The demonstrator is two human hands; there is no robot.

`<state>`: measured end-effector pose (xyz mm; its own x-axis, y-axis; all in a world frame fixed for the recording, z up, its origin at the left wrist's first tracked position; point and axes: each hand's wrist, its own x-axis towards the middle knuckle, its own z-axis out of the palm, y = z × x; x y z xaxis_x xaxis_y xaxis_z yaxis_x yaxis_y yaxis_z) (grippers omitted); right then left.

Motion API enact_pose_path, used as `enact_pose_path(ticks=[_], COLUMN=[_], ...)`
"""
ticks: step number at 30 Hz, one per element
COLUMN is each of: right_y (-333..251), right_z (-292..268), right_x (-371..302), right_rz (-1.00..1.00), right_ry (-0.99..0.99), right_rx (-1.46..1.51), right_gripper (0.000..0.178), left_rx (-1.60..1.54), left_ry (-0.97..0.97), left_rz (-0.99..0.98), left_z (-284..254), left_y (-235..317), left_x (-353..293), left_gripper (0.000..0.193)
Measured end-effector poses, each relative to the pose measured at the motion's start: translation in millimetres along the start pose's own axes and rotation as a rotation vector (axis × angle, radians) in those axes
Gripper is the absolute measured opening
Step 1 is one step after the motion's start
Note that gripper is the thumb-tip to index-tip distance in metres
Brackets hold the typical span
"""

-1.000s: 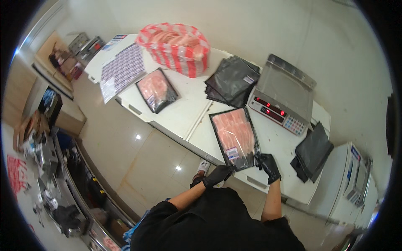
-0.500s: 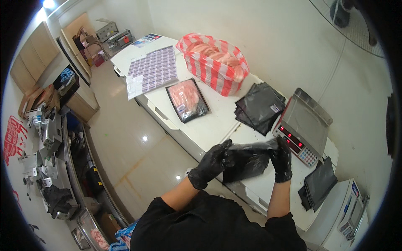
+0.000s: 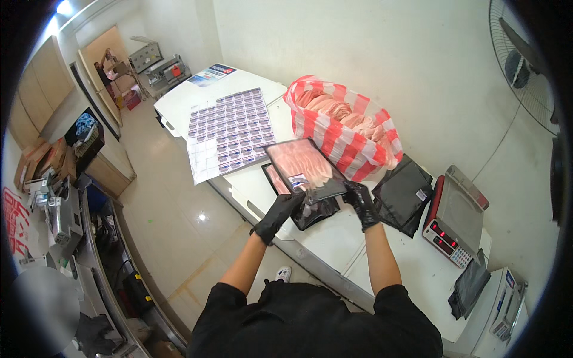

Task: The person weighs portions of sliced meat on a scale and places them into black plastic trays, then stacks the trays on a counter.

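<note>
A flat black-edged pouch of sliced pink meat (image 3: 301, 161) is held by its near edge between both black-gloved hands. Its clear face is up, with a small label near one corner. My left hand (image 3: 277, 216) is closed on the left of that edge; my right hand (image 3: 360, 206) grips the right corner. Under it, a second meat pouch (image 3: 276, 180) lies on the white worktop, largely covered. I cannot tell whether the two touch. Just beyond my right hand stands a red-and-white checked plastic bag (image 3: 352, 158), open and full of meat slices.
A sheet of printed labels (image 3: 230, 134) lies on the worktop (image 3: 382, 262) at left. To the right are a stack of black pouches (image 3: 403, 194), a digital scale (image 3: 458, 218) and more black pouches (image 3: 470, 286). A wall fan (image 3: 525, 65) hangs at upper right.
Both hands have moved left, from beside the scale to over the lying meat pouch. The pouch in them showed black before; its clear meat side now faces up. The view has shifted.
</note>
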<state>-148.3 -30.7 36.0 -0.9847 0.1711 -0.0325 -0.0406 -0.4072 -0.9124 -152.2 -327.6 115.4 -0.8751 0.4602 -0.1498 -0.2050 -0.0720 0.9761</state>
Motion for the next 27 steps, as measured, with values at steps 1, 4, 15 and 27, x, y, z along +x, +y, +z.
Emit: enact_pose_path(ticks=[1, 4, 15, 27], right_y=[23, 76, 100, 109], right_z=[6, 0, -6, -11], right_x=[11, 14, -10, -21], right_rz=[0.091, 0.125, -0.023, 0.033], right_ry=[0.027, 0.002, 0.159, 0.031], right_rx=[-0.121, -0.195, -0.531, -0.502], right_gripper=[0.025, 0.022, 0.023, 0.019], left_rx=[0.093, 0.739, 1.331, 1.252], left_ry=[-0.004, -0.126, -0.776, -1.108], left_rz=[-0.033, 0.115, 0.700, 1.118], left_z=[-30, -87, 119, 135], left_y=[-43, -121, 103, 143], left_x=[28, 74, 55, -47], left_gripper=[0.047, 0.058, 0.049, 0.047])
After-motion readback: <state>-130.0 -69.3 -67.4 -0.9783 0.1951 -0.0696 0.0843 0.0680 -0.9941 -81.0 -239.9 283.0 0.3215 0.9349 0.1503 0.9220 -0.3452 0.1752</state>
